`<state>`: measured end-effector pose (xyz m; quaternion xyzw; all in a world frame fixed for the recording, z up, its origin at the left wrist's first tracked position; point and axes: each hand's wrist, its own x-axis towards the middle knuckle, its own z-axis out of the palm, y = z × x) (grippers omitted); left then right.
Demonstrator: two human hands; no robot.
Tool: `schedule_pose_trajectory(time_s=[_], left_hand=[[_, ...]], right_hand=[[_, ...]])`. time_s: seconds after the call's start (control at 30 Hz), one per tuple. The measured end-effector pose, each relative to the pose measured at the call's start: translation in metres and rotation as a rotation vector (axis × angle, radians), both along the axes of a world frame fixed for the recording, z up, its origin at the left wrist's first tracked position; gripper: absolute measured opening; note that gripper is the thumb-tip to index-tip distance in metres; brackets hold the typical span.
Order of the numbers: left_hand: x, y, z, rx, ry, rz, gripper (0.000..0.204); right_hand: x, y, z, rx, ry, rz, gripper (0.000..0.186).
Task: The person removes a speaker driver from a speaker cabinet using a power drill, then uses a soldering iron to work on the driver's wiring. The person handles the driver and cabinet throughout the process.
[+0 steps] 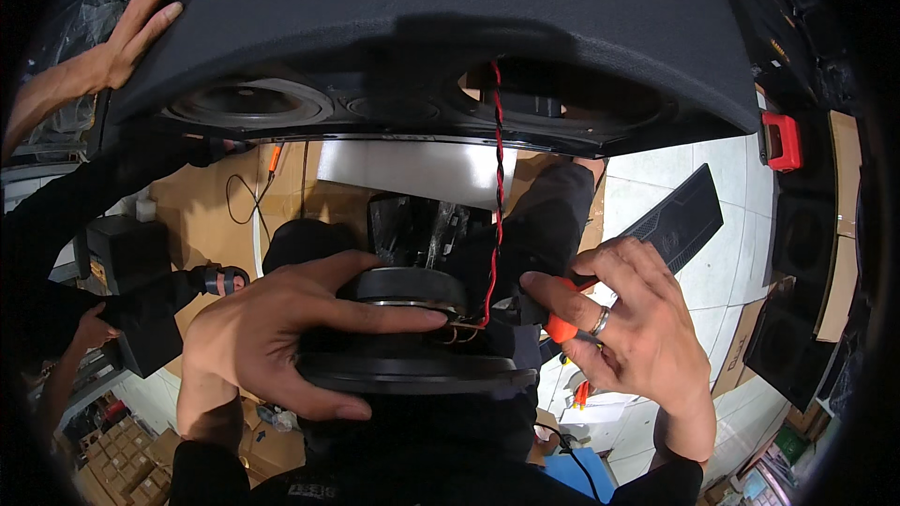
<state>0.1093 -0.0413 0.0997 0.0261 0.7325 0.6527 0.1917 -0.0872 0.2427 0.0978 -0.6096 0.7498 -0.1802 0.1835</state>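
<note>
White floor tiles spread beneath us as we hold a speaker driver

At 12 o'clock we face a broad black speaker cabinet, with one round cone mounted at 10 o'clock and an oval opening at 1 o'clock. Brown cardboard lies below it toward 9 o'clock, and a dark textured panel lies on the tiles at 3 o'clock. Our driver sits at 6 o'clock, magnet end toward 12, before our dark clothing. From 8 o'clock our left hand spreads wide around it, thumb at the rim and index finger near the terminal. From 4 o'clock our right hand closes narrowly on an orange piece; our fingers hide what kind it is. A co-worker's hand rests against the cabinet at 10 o'clock. One red-and-black twisted cable hangs from the opening to the driver's terminal.
</note>
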Motion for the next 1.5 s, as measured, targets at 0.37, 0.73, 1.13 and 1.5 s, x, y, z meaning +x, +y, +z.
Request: schedule_pose_trajectory(time_s=[0.37, 0.73, 1.13, 1.5], left_hand=[[0.002, 0.004, -0.006, -0.014, 0.022, 0.066, 0.08], [0.0, 0.001, -0.002, 0.05, 0.008, 0.007, 0.082], [0.005, 0.005, -0.012, 0.038, 0.078, 0.092, 0.076], [-0.004, 0.008, 0.009, -0.104, -0.016, 0.049, 0.076]], right_hand=[[0.014, -0.003, -0.002, -0.122, 0.2, 0.013, 0.044], [-0.005, 0.002, -0.027, -0.147, 0.17, 0.033, 0.046], [-0.001, -0.001, -0.016, -0.135, -0.257, -0.091, 0.048], [-0.008, -0.023, 0.029, 0.44, -0.612, -0.011, 0.045]])
